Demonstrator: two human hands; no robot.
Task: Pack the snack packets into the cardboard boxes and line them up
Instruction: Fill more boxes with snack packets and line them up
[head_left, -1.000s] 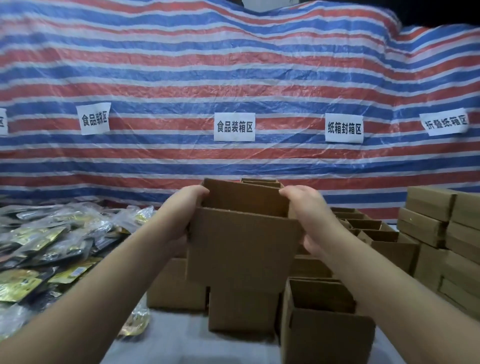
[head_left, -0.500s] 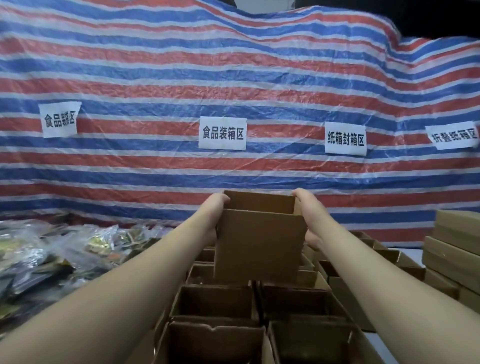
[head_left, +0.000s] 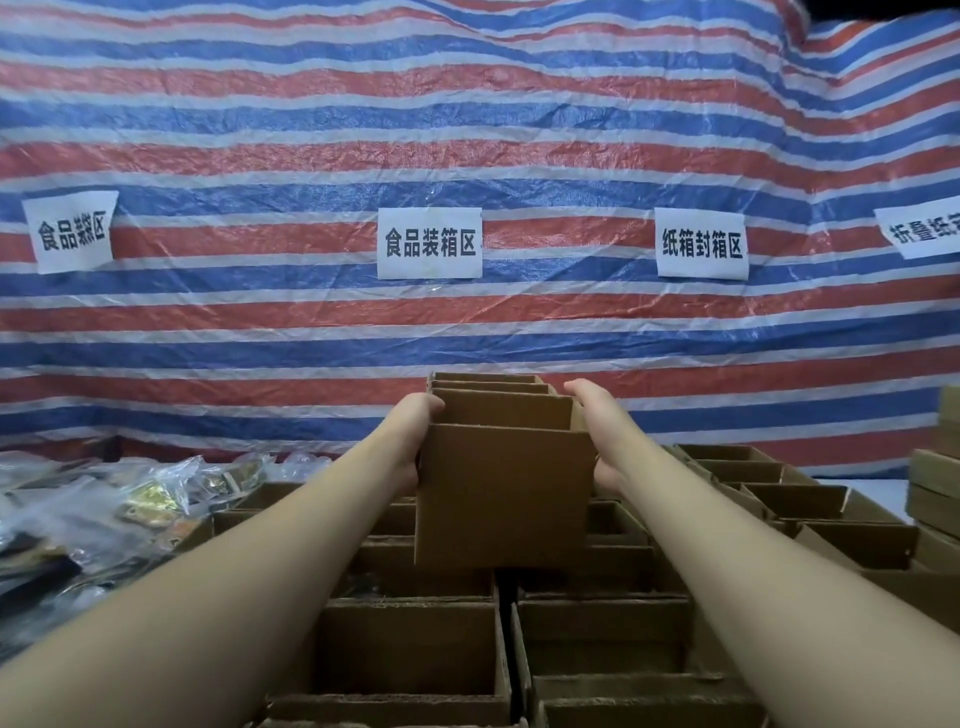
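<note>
- Striped tarpaulin (head_left: 467, 130) in red, blue and white filled the upper frame, behind a desk (head_left: 878, 488) that we saw bare only at the right edge.
- We held one open cardboard box (head_left: 504, 499) aloft at the centre of the frame. Our left hand (head_left: 415, 431) gripped its left wall and our right hand (head_left: 597, 415) its right wall, fingers hooked over the rim.
- Compared with a second before, our view had tipped toward the far rows. The box had travelled from the near side, above a few boxes, to a spot over the packed rows of open boxes (head_left: 415, 649) in the lower centre. We judged it was being carried to a place in the line-up, near the stacked boxes (head_left: 493, 387) just behind it.
- Whether the held box carried packets, we could not tell.
- Snack packets (head_left: 150, 499) lay heaped at the middle left, apart from the rows.
- Paper signs read 食品装箱区 (head_left: 430, 243) at the centre and 纸箱封箱区 (head_left: 701, 243) to its right. The left sign (head_left: 72, 231) was partly creased, and the right-edge sign (head_left: 924, 231) was cut off.
</note>
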